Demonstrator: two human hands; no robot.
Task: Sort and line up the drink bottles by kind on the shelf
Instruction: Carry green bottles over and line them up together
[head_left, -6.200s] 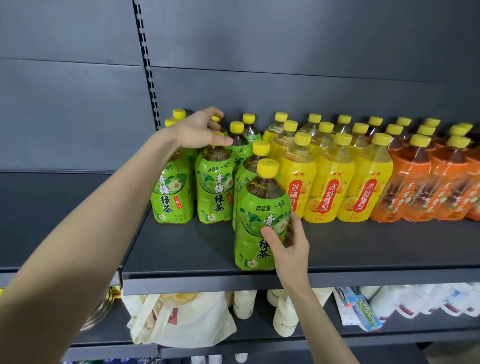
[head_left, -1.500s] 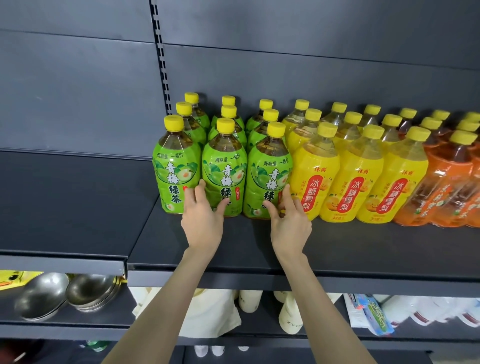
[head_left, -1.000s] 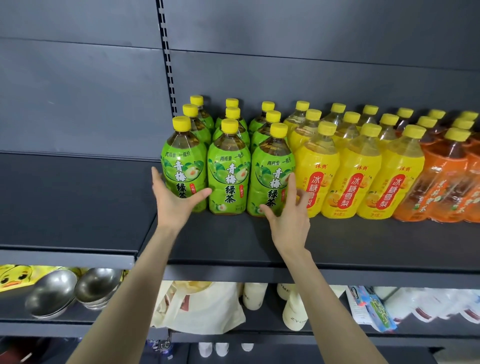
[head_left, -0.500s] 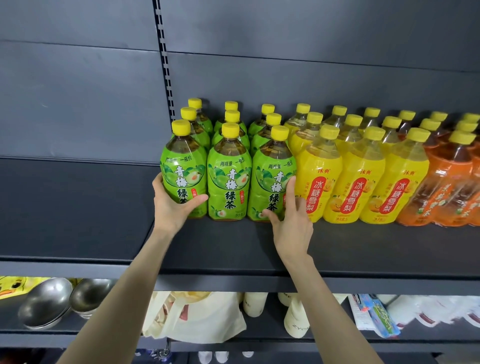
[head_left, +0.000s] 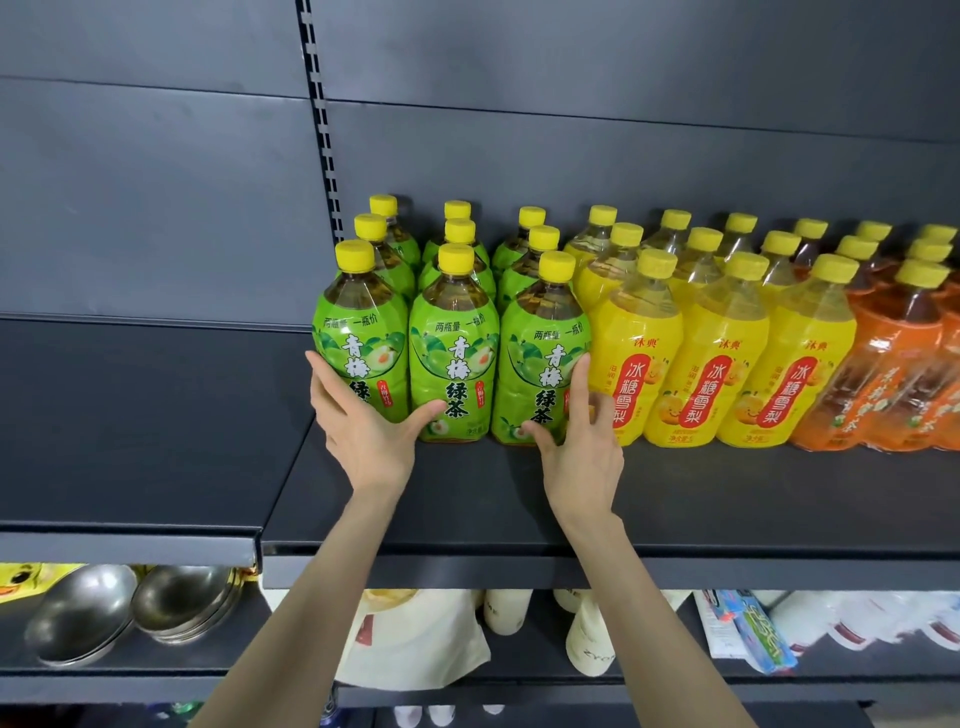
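Green tea bottles (head_left: 453, 358) on the shelf (head_left: 727, 499) — left hand (head_left: 363, 434) and right hand (head_left: 582, 449), fingers straight and spread, press the near row's two ends.

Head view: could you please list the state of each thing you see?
green bottles: upright, three neat columns
yellow bottles: upright, three columns
orange bottles: upright, partly cut off
left hand: presses leftmost front green bottle
right hand: presses rightmost front green bottle
metal bowls: lying tilted
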